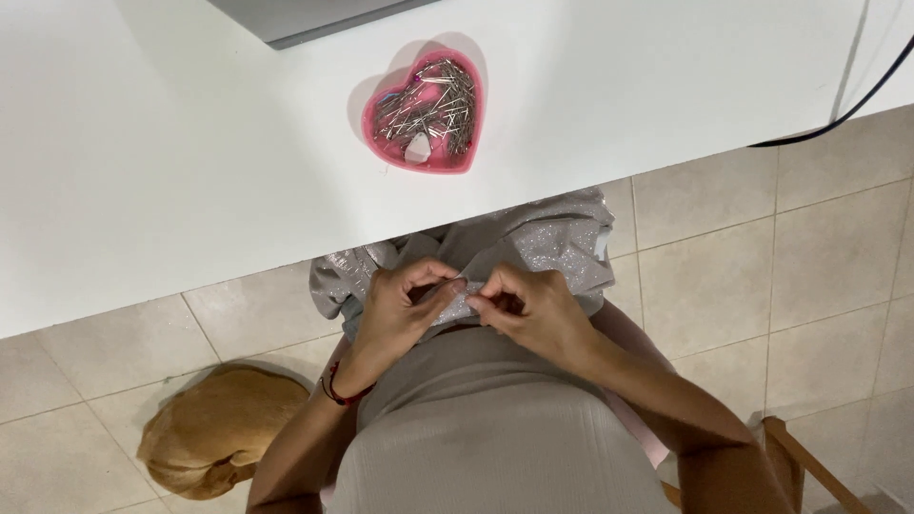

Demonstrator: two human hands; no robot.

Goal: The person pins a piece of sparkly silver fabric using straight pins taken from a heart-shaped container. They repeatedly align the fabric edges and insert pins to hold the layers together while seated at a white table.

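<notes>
While the head camera looked straight down past the person's chest, both hands met just below the near edge of the white counter (171, 162), over the lap. The left hand (395, 309) had its fingers curled inward, and its grip was narrow, thumb and forefinger pinched on a fold of the silvery glittering fabric (552, 243). The right hand (533, 309) sat just beside it, almost touching, with its own grip also narrow and closed on the same fold of cloth; whether a pin lay between those fingertips was too small to tell. The fabric was bunched in the lap, partly tucked under the counter's edge, spreading to the left and right of the hands and hanging slightly toward the floor. A red cord bracelet (335, 390) circled the left wrist. On the counter, well apart from the hands and farther away, stood a pink heart-shaped dish (373, 122) filled with a heap of metal pins (433, 100), with a small pale piece lying among them near its near side. At the far edge of the counter showed the grey corner of some device (305, 19). A black cable (847, 109) ran across the counter's right end. On the beige tiled floor (809, 266) to the near left lay a tan furry animal (224, 428), curled up, and at the near right a wooden chair part (804, 462) showed.
</notes>
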